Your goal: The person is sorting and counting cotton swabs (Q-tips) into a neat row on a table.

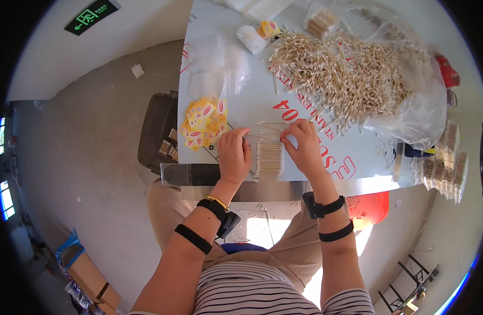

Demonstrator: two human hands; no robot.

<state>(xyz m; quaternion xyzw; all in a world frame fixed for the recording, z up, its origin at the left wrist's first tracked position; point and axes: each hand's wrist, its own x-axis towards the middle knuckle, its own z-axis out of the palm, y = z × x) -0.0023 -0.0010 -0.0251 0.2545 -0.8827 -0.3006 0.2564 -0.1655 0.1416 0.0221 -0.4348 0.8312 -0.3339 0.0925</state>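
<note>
A neat row of cotton swabs (pixel 269 160) lies side by side near the table's front edge, between my hands. My left hand (pixel 233 155) is at the row's upper left, its fingers bent together at the left ends of a few swabs. Opposite it, my right hand (pixel 305 147) pinches the right ends of those swabs with thumb and forefinger. Some loose cotton swabs (pixel 272 126) lie slanted just beyond the row, close to my right fingertips. A large heap of cotton swabs (pixel 341 79) spreads over the far right of the table, partly in a clear plastic bag (pixel 428 113).
Yellow-and-white paper labels (pixel 203 123) are piled left of my left hand, with clear bags (pixel 218 65) behind them. Bundled swab packs (pixel 445 168) stack at the table's right edge. A dark bin (pixel 156 128) stands left of the metal-topped table (pixel 252 100).
</note>
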